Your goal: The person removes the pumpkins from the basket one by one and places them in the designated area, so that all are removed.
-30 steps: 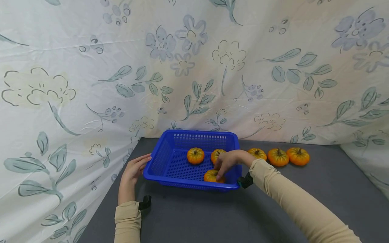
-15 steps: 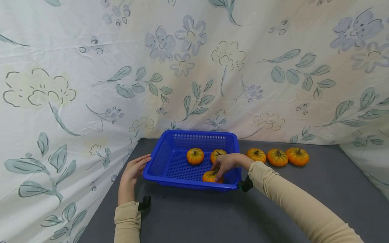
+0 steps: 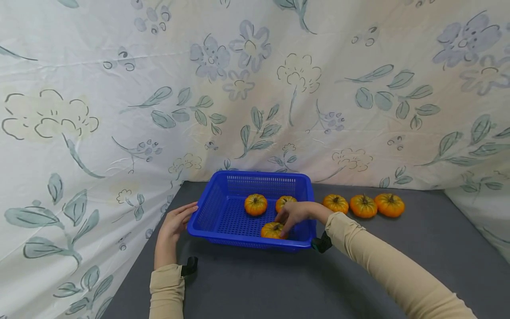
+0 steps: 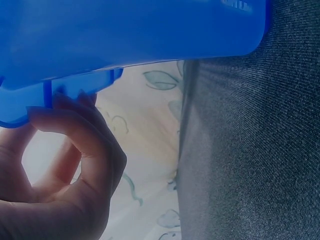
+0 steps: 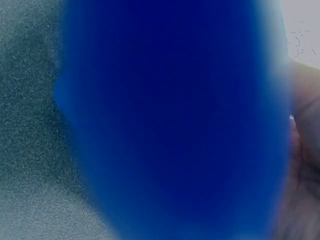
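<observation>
Curled round the right side of the near pumpkin point(image 3: 271, 230) with thumb and fingers of the right grip point(image 3: 295, 215), inside the blue basket point(image 3: 239, 239). Probably light, firm-shelled and slightly slick; best held across the widest ribs, sparing the stem. Well left of there, pinching the basket's rim with the left grip point(image 3: 174, 223); likely thin, springy plastic, so best steadied along that rim. Beyond the right grip, find the back-right pumpkin point(image 3: 284, 203) and back-left pumpkin point(image 3: 256, 205); off to its right, three loose pumpkins point(image 3: 363, 207) on the desk point(image 3: 247, 283)
</observation>
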Demonstrator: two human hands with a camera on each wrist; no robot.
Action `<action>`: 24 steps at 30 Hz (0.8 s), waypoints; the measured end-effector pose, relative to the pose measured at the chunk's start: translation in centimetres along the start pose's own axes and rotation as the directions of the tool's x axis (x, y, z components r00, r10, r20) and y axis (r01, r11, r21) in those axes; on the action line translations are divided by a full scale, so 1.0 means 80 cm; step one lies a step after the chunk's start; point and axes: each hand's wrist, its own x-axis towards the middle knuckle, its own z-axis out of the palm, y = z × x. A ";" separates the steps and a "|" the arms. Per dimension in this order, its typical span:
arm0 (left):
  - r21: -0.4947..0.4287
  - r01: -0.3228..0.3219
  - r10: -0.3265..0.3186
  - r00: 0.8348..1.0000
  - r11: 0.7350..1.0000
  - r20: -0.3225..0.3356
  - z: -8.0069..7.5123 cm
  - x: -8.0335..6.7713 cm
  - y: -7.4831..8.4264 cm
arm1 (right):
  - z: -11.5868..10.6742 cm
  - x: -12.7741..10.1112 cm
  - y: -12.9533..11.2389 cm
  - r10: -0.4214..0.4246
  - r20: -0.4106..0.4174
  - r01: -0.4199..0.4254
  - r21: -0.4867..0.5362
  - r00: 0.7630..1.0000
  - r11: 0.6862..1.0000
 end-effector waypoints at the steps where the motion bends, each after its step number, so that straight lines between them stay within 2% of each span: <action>1: 0.002 -0.001 0.001 1.000 1.000 -0.002 0.000 -0.001 0.000 | 0.001 0.001 0.000 -0.001 0.008 0.001 0.004 1.000 1.000; 10: 0.008 0.002 -0.002 1.000 1.000 -0.012 0.000 -0.001 0.000 | 0.004 0.002 0.000 0.014 0.053 -0.016 0.039 0.999 0.999; 14: 0.012 0.007 -0.006 1.000 1.000 -0.016 -0.001 -0.001 -0.001 | 0.006 0.004 0.001 -0.002 0.062 0.001 0.021 0.998 1.000; 18: 0.023 0.011 -0.011 1.000 1.000 -0.015 -0.001 -0.001 -0.001 | 0.009 0.006 0.003 -0.015 0.036 0.015 -0.004 0.999 1.000; 24: 0.025 0.007 -0.007 1.000 1.000 -0.014 0.000 0.001 -0.001 | 0.011 0.005 0.003 -0.029 -0.034 0.030 0.035 0.999 0.999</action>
